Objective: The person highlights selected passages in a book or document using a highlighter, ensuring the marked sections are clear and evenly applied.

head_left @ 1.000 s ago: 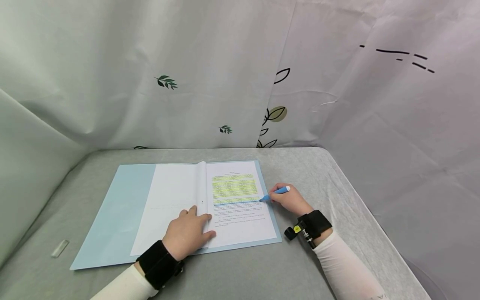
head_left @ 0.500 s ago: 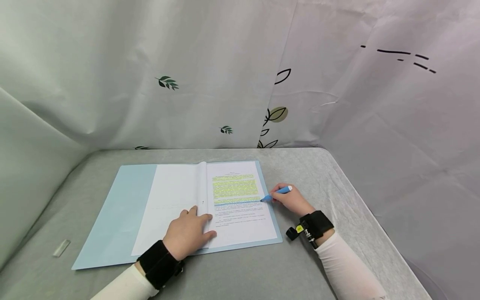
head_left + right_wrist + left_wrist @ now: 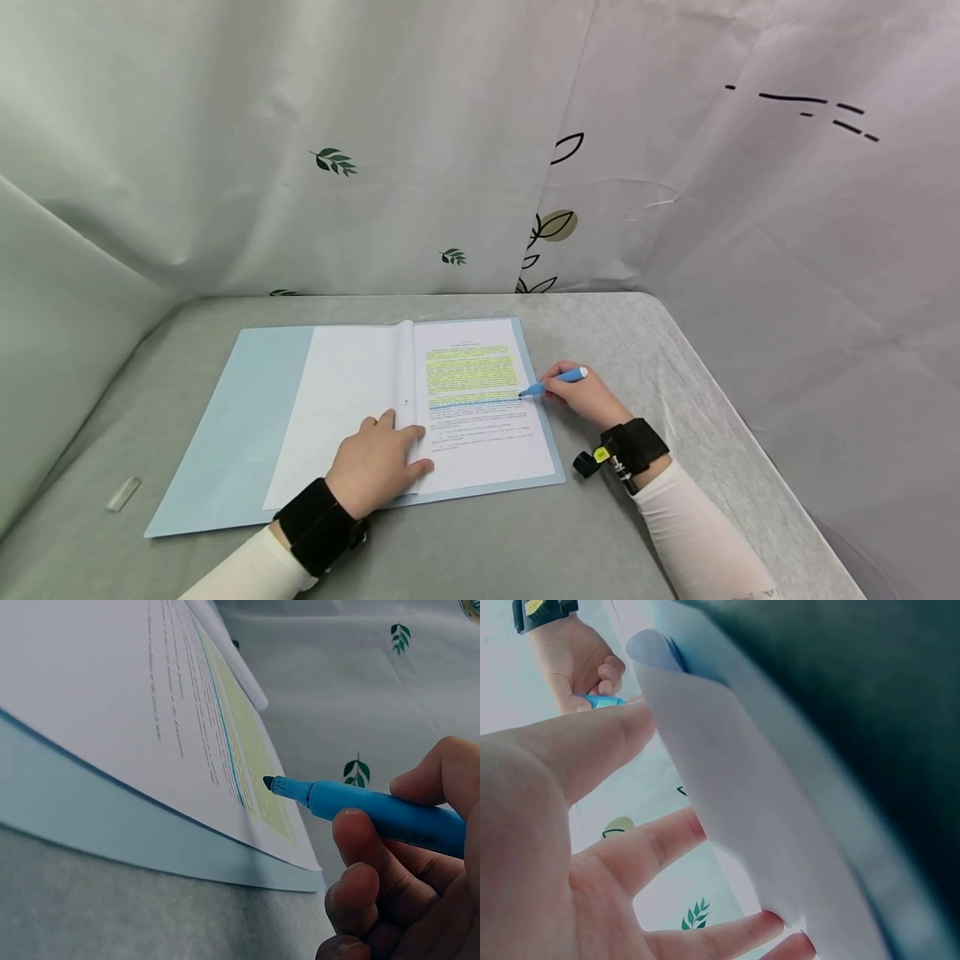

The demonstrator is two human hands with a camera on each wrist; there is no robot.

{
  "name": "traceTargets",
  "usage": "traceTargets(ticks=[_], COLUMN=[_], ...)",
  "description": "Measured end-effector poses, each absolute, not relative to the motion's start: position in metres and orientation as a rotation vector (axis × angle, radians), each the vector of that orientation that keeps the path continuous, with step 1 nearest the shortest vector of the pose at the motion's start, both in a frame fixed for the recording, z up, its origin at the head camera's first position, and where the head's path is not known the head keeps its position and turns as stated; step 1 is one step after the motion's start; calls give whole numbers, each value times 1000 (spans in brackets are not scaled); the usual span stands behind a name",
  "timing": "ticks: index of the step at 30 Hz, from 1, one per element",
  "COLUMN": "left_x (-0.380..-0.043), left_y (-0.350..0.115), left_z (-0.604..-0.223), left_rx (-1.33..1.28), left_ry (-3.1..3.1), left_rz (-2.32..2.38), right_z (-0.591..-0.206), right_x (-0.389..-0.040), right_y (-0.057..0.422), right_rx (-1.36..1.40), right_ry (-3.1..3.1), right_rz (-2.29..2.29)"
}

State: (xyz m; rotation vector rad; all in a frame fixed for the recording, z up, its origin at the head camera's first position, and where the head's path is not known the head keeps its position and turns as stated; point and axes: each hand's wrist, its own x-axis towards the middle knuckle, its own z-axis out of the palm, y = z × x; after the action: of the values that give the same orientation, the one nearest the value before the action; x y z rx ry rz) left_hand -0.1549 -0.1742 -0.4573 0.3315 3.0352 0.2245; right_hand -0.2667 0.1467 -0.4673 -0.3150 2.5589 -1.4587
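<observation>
A light-blue folder (image 3: pixel 225 417) lies spread on the table with white sheets in it. Its right-hand printed page (image 3: pixel 480 462) carries yellow highlighting and, under that, one blue line. My right hand (image 3: pixel 588 400) pinches a blue highlighter (image 3: pixel 566 377) between thumb and fingers, over the page's right edge. In the right wrist view, the highlighter's dark uncapped tip (image 3: pixel 268 782) shows close over the page, near the marked text. My left hand (image 3: pixel 375 467) rests on the turned-back sheets (image 3: pixel 352 367) beside the fold, fingers spread, holding them down.
A small whitish rectangular piece (image 3: pixel 123 494) lies on the grey tablecloth (image 3: pixel 465 546) to the left of the folder. White curtains (image 3: pixel 420 125) with leaf prints hang behind the table and along both sides.
The highlighter tip has come up off the right end of the blue line, and the pen lies at a flatter angle. My left hand keeps its place on the sheets.
</observation>
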Motion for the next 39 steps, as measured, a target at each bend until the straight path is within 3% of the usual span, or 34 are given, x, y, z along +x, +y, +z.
traceTargets(ticks=[39], left_x=[-153], left_y=[-175], left_z=[-457], left_rx=[339], left_ry=[3045], left_rz=[235], right_z=[-461], right_x=[-254], right_y=[39], right_rx=[-665], right_ry=[2359], right_rz=[-1455])
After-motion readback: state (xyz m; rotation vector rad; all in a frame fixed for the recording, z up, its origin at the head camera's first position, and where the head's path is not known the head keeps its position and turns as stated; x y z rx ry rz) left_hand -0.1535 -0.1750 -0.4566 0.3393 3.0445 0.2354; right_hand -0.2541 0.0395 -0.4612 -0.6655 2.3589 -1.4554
